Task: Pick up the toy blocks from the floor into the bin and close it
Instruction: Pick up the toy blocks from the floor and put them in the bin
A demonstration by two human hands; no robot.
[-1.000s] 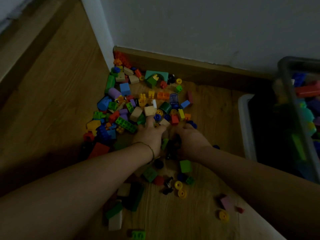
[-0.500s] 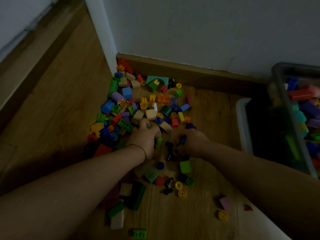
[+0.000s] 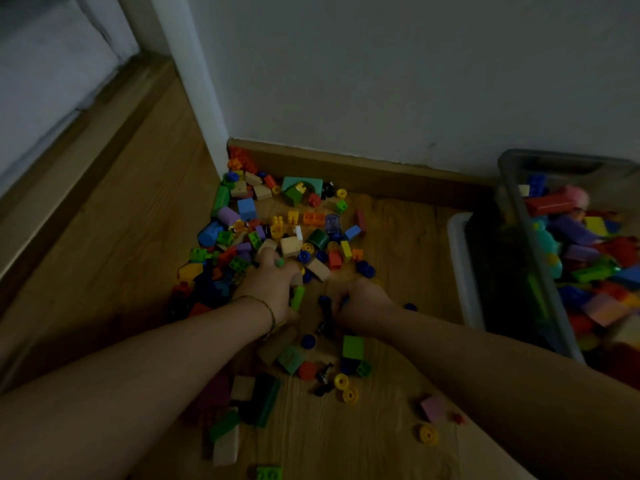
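On the wooden floor, in the corner formed by a pale wall and its brown skirting board, the toy blocks are spread in a loose heap of many colours — cubes, cylinders, studded bricks and small yellow wheels. More pieces are scattered nearer the person, among them a bright green cube and a pink block.

The left hand is laid palm down on the near edge of the heap, its fingers curled round several pieces. A long light-green block is seen sticking out from under the palm. A thin bracelet is worn at that wrist.

The right hand is set just beside it, low over the floor, knuckles up, with its fingers closed on small dark and blue pieces. Exactly which pieces are gripped cannot be told in the dim light. The two hands are held near each other but apart.

Well to the right, against the skirting board, the clear bin is stood open and is largely filled with blocks — red, purple, blue, yellow and green. A white-rimmed dark panel is seen just beside the bin's near wall, between the bin and the heap. Whether it is the bin's lid cannot be told.
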